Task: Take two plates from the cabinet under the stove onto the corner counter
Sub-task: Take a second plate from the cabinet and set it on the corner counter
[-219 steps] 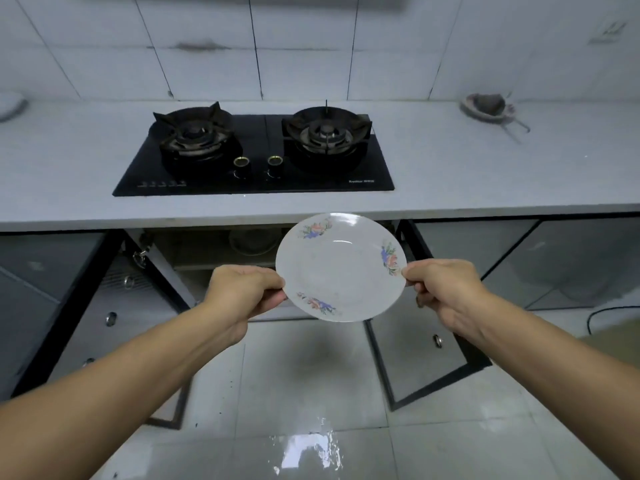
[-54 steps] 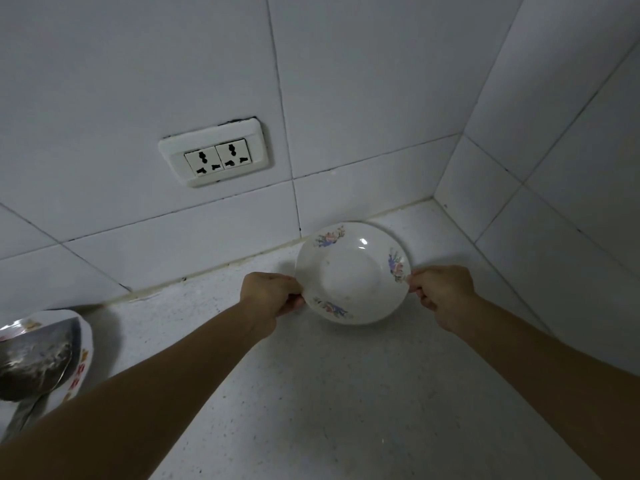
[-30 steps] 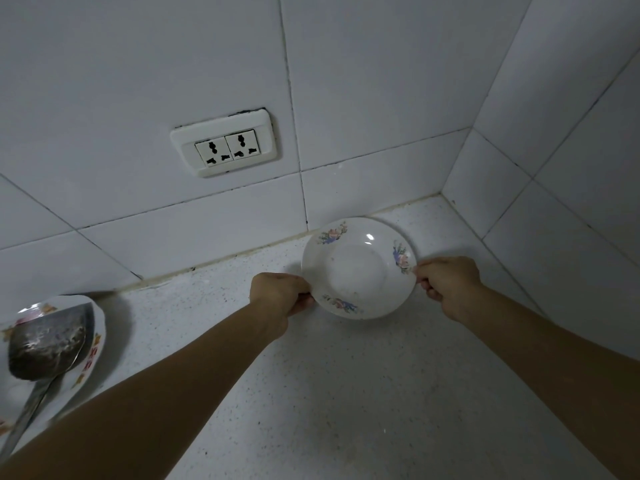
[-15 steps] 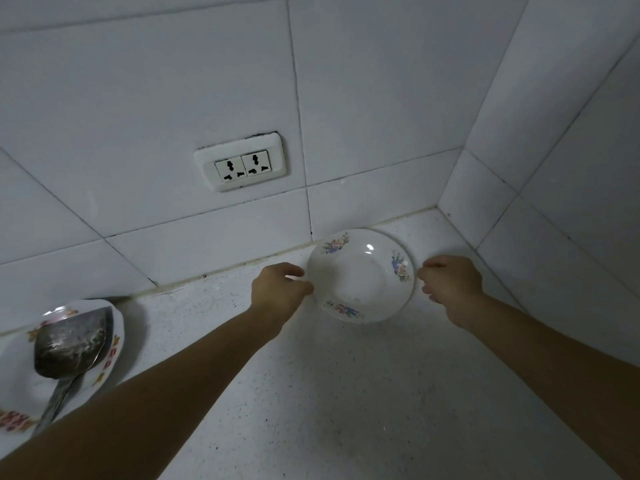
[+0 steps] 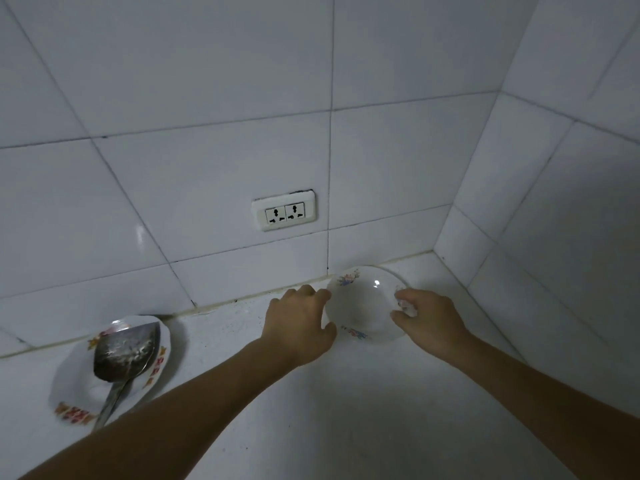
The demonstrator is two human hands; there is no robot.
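White floral-rimmed ceramic plate (image 5: pixel 363 306) down on speckled corner counter (image 5: pixel 346 410). I lift left hand (image 5: pixel 299 327), right hand (image 5: pixel 429 320), both released, straight off; second plate next.

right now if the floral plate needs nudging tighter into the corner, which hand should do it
Probably the left hand: it sits at the floral plate's rim on the side away from the corner, so it could push it in. The right hand lies over the corner-side rim.

Home kitchen, tiled walls (image 5: pixel 207 98), counter (image 5: pixel 346 410), spatula (image 5: pixel 126 351)
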